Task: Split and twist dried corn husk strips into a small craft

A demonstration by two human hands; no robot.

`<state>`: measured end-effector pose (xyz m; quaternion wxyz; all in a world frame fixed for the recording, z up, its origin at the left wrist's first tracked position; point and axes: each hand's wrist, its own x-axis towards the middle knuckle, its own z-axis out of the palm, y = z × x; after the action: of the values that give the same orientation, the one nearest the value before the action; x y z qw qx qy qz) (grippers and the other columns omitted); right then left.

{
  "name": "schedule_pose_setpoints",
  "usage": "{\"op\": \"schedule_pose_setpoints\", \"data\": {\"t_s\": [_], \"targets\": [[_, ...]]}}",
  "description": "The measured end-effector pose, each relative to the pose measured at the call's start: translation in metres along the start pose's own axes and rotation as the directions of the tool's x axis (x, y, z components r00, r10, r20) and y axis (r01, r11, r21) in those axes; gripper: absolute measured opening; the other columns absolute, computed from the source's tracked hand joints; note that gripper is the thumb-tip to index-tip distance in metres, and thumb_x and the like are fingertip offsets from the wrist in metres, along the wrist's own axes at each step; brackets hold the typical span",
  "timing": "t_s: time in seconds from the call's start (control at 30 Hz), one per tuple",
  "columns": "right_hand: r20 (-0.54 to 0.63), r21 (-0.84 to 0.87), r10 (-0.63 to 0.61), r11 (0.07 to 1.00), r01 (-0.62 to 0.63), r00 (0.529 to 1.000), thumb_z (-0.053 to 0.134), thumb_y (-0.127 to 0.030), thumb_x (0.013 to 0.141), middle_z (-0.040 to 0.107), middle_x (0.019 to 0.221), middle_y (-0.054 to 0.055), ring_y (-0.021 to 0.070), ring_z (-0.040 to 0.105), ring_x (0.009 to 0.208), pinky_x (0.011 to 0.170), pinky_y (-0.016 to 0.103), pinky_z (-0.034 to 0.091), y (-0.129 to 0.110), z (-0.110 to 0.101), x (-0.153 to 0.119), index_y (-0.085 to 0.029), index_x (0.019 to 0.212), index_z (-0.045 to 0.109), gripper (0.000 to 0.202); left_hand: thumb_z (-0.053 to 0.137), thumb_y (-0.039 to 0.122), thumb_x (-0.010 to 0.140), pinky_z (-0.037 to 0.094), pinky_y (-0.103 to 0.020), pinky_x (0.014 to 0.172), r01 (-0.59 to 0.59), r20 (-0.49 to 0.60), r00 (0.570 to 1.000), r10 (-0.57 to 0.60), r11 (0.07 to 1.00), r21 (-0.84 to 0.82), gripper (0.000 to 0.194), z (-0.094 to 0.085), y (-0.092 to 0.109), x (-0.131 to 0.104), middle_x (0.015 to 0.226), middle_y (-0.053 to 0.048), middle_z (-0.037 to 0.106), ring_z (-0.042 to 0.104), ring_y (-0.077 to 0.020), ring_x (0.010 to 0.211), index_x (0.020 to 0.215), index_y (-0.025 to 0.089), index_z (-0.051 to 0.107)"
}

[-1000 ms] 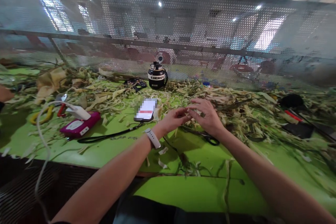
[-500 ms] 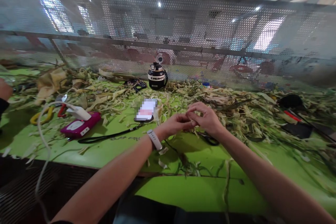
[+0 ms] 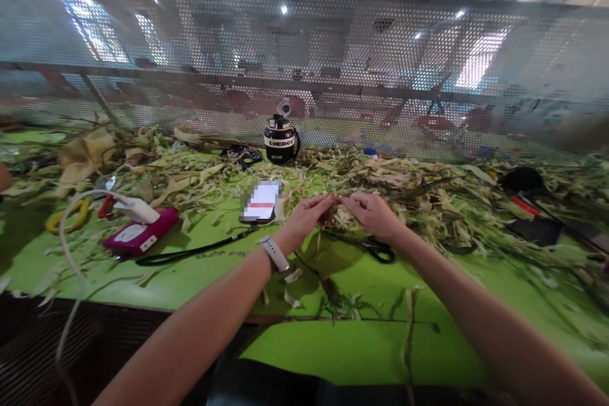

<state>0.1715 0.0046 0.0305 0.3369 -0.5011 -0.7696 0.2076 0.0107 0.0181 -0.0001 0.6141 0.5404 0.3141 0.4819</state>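
While both forearms reach in from the bottom edge, the left hand [image 3: 307, 217] and right hand [image 3: 373, 212] meet near the middle of a bright green table [image 3: 143, 288]. On each hand the thumb and forefinger are pinched together, and the two pairs of fingertips nearly touch each other. Whether anything is clamped between them is too small to tell. Pale, dry-looking leaf strips [image 3: 399, 187] lie just behind and beside the hands, heaped thickly to the right and scattered across the table. A pale watch band [image 3: 275, 254] circles the left wrist.

Beneath the right hand lie black-handled scissors [image 3: 371, 245]. To the left of the hands is a phone [image 3: 261, 200] with a lit, partly blurred screen; behind it stands a black bottle [image 3: 280, 151] marked "ENERGY", its lid flipped up. Farther left, a white plug [image 3: 137, 210] sits on a magenta block [image 3: 164, 231] with sockets. Part of another person's hand [image 3: 4, 179] shows at the far left edge. A perforated metal screen [image 3: 333, 44] rises behind the table.
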Motion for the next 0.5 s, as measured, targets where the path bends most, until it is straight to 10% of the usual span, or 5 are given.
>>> {"op": "schedule_pose_setpoints", "data": {"t_s": [0.3, 0.5], "targets": [[-0.032, 0.084, -0.022, 0.996, 0.025, 0.999, 0.044, -0.041, 0.083, 0.032, 0.049, -0.006, 0.0084, 0.031, 0.048, 0.047, 0.023, 0.025, -0.0054, -0.0046, -0.0019, -0.02, 0.054, 0.036, 0.037, 0.062, 0.047, 0.073, 0.023, -0.022, 0.047, -0.055, -0.031, 0.998, 0.053, 0.995, -0.079, 0.032, -0.0022, -0.0003, 0.0007, 0.052, 0.005, 0.039, 0.031, -0.0061, 0.048, 0.072, 0.016, 0.063], [-0.076, 0.099, 0.02, 0.995, -0.013, 0.997, 0.056, -0.038, 0.078, 0.062, 0.088, 0.003, 0.0159, 0.056, 0.079, 0.069, 0.026, 0.042, -0.0059, -0.0096, -0.0023, -0.018, 0.088, 0.057, 0.023, 0.058, 0.046, 0.076, 0.033, -0.021, 0.053, -0.038, 0.02, 0.999, 0.037, 0.998, 0.059, 0.049, -0.0004, 0.0056, -0.0033, 0.061, 0.004, 0.051, 0.045, -0.0092, 0.056, 0.115, 0.018, 0.055]]}}
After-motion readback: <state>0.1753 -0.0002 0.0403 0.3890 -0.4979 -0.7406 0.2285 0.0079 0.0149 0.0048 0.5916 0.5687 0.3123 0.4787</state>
